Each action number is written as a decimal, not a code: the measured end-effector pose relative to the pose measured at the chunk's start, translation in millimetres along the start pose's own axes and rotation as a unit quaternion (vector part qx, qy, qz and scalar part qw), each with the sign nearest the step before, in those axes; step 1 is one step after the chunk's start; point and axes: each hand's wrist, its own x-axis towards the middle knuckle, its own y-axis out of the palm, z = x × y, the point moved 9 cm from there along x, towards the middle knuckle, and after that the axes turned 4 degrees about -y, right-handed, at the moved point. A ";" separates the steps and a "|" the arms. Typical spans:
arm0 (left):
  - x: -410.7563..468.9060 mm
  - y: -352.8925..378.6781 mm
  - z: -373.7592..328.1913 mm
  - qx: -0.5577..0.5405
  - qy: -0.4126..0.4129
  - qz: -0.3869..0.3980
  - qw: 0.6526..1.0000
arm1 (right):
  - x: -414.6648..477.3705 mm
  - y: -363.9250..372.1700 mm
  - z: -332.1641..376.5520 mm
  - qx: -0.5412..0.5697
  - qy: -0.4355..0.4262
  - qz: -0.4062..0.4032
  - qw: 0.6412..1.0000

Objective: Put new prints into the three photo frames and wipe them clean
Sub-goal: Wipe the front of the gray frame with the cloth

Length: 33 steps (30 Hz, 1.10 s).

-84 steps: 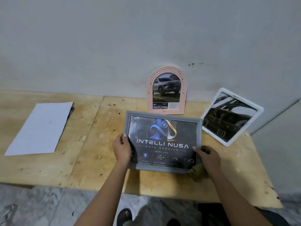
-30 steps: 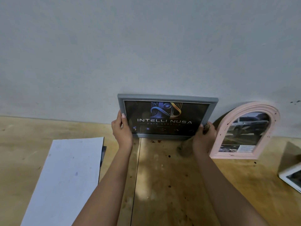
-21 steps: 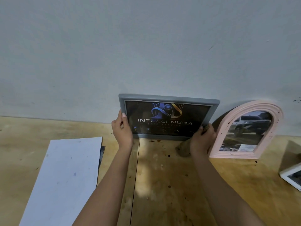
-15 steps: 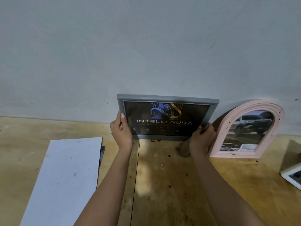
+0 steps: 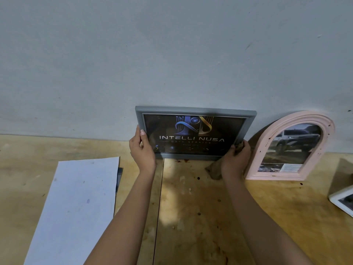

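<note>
A pale grey wall (image 5: 172, 54) fills the upper half of the view, and a plywood counter (image 5: 191, 217) made of two boards with a seam between them runs along its foot. A white sheet of paper (image 5: 76, 207) lies flat on the left board, with the edge of a dark sheet (image 5: 119, 178) showing from under its right side. The grey frame (image 5: 194, 109), a wide rectangle, stands on its long lower edge on the counter at the seam and leans back with its top rim against the wall; the dark print (image 5: 191, 138) inside reads "INTELLI NUSA". Just to its right, apart from it, a pink arched frame (image 5: 277, 175) leans on the wall in the same way and shows a picture of a vehicle. The left hand (image 5: 143, 152) has its grip on the grey frame's left edge, thumb on the front and fingers behind. The right hand (image 5: 235, 159) has its grip curled round the lower right corner, with a brown cloth (image 5: 214, 169) bunched under the palm and trailing onto the counter. A corner of a white frame (image 5: 336, 197) lies at the far right edge.
</note>
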 end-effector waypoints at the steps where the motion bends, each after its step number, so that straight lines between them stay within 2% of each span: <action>1: 1.3 0.6 0.1 0.002 -0.001 0.003 1.000 | 0.3 0.0 -0.2 0.004 0.000 -0.002 1.000; 25: -4.5 -2.4 -1.9 -0.031 -0.020 -0.002 0.999 | -2.5 5.6 -10.0 -0.013 -0.012 0.046 0.999; 33: -7.3 -1.3 -0.6 -0.017 -0.016 0.019 1.000 | -14.3 0.8 -2.7 -0.023 -0.079 0.032 0.996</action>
